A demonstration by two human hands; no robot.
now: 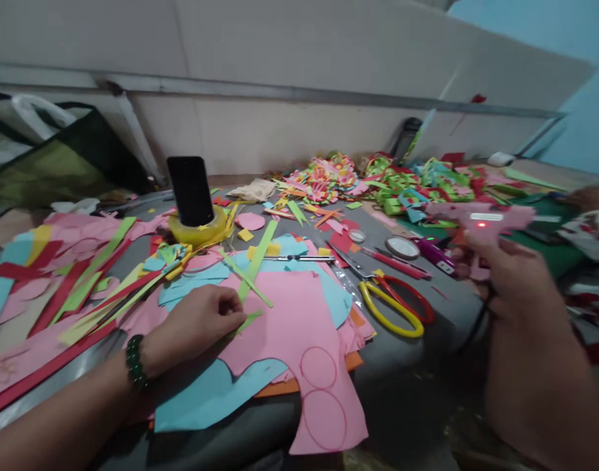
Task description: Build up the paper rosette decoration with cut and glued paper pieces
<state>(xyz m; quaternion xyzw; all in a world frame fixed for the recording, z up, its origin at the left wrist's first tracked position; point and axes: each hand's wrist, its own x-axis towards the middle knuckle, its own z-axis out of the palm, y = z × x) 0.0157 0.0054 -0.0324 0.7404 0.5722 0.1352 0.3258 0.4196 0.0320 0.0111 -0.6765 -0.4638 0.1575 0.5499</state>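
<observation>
My left hand (pixel 197 325) rests on a pink paper sheet (pixel 299 340) with its fingers pinched on a thin green paper strip (pixel 248 320). A green bead bracelet (pixel 135 363) is on that wrist. My right hand (pixel 510 275) is raised at the right, wrapped round the grip of a pink glue gun (pixel 480 219) whose red light is lit. The gun points left, above the table.
Yellow and red scissors (pixel 392 304) lie right of the pink sheet. A black phone (pixel 190 190) stands in a yellow tape roll (pixel 197 229). Coloured paper scraps, strips and folded paper flowers (pixel 324 180) cover the grey table. A bag (pixel 44 157) sits far left.
</observation>
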